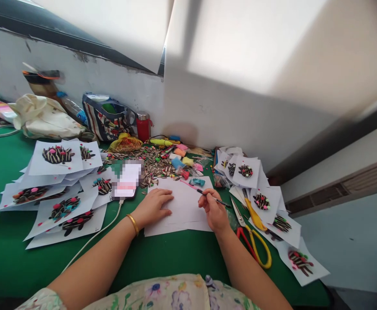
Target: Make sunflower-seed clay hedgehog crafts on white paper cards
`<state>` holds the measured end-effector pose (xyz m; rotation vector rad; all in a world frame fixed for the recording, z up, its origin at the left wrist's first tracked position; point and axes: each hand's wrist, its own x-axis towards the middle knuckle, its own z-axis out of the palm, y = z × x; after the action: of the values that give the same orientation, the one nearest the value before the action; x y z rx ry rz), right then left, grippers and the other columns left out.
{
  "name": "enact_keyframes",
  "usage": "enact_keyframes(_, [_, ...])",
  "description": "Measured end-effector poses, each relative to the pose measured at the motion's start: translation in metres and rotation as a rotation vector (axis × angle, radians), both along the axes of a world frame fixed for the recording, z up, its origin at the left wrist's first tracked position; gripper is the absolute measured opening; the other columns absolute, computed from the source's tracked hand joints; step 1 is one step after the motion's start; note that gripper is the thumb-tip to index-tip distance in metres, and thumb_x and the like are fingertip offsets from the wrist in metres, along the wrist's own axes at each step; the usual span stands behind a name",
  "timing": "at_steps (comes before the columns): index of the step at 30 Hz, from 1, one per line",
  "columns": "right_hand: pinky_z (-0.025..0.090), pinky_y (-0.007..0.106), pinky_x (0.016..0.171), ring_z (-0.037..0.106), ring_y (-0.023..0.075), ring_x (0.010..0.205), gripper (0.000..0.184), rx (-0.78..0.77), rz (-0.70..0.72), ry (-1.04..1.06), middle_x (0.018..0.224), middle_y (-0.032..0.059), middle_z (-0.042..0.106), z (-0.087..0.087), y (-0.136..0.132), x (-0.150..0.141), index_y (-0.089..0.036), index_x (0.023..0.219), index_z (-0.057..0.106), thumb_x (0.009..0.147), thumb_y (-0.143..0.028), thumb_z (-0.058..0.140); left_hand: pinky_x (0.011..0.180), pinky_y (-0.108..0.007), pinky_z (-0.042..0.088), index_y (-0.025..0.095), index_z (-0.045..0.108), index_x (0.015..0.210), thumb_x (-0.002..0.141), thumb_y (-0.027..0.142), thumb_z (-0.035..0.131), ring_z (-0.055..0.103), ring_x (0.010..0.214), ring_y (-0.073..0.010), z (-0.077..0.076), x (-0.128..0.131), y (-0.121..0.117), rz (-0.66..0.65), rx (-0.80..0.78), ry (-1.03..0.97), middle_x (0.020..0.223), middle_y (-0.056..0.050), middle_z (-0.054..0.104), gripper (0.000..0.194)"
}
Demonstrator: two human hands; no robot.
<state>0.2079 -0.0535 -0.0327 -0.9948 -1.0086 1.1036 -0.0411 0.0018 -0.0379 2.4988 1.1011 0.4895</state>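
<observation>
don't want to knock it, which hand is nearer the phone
Left. The left hand rests on the paper just right of the phone; the right hand, holding a thin tool, is farther, at the paper's right edge.

Colours logged from where I sit: tabletop (172,258), solid green; the paper sheets (183,211) before me, plain white. My pen (219,200): black. My bangle (132,224): gold. My top (172,297): pale cream, floral print in purple, blue and yellow, green leaves. Sunflower seeds (154,168): dark and pale stripes. Clay lumps (177,163): blue, yellow, orange, pink, white. Scissors (266,254): silver blades, one handle loop red, one yellow. Thermos (143,130): red, silver lid.
</observation>
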Motion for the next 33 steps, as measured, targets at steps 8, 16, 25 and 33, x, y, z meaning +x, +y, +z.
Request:
enact_keyframes(8, [0.05, 0.033, 0.083, 0.065, 0.0192, 0.092, 0.027, -0.015, 0.182, -0.505, 0.1, 0.0052, 0.069, 0.005, -0.01, -0.027, -0.022, 0.11, 0.063, 0.089, -0.031, 0.05, 0.109, -0.046, 0.035, 0.023, 0.064, 0.123, 0.072, 0.033, 0.077, 0.049, 0.126, -0.0289, -0.002, 0.0, -0.001, 0.0, 0.028, -0.007, 0.137, -0.009, 0.057, 0.053])
enact_keyframes(16, [0.046, 0.028, 0.068, 0.06, 0.0166, 0.072, 0.012, 0.037, 0.111, -0.798, 0.076, 0.0011, 0.066, -0.004, -0.01, -0.042, -0.02, 0.08, 0.066, 0.08, -0.019, 0.054, 0.11, -0.045, 0.035, 0.023, 0.065, 0.122, 0.076, 0.027, 0.073, 0.051, 0.125, -0.0279, -0.001, 0.002, -0.001, -0.003, 0.029, -0.025, 0.135, -0.009, 0.058, 0.047])
enact_keyframes(25, [0.044, 0.027, 0.067, 0.059, 0.0164, 0.071, 0.012, 0.036, 0.119, -0.851, 0.075, 0.0008, 0.066, -0.001, -0.014, -0.043, -0.02, 0.077, 0.065, 0.08, -0.018, 0.054, 0.11, -0.045, 0.036, 0.022, 0.065, 0.122, 0.077, 0.024, 0.07, 0.051, 0.124, -0.0275, -0.003, 0.002, -0.001, 0.008, 0.031, -0.026, 0.135, -0.009, 0.059, 0.045])
enact_keyframes(33, [0.044, 0.027, 0.066, 0.058, 0.016, 0.071, 0.011, 0.033, 0.108, -0.881, 0.074, 0.0005, 0.066, -0.003, -0.014, -0.043, -0.02, 0.08, 0.066, 0.081, -0.019, 0.055, 0.11, -0.045, 0.035, 0.022, 0.065, 0.121, 0.077, 0.024, 0.07, 0.051, 0.124, -0.0274, -0.003, 0.002, -0.001, 0.01, 0.024, -0.037, 0.135, -0.009, 0.059, 0.045])
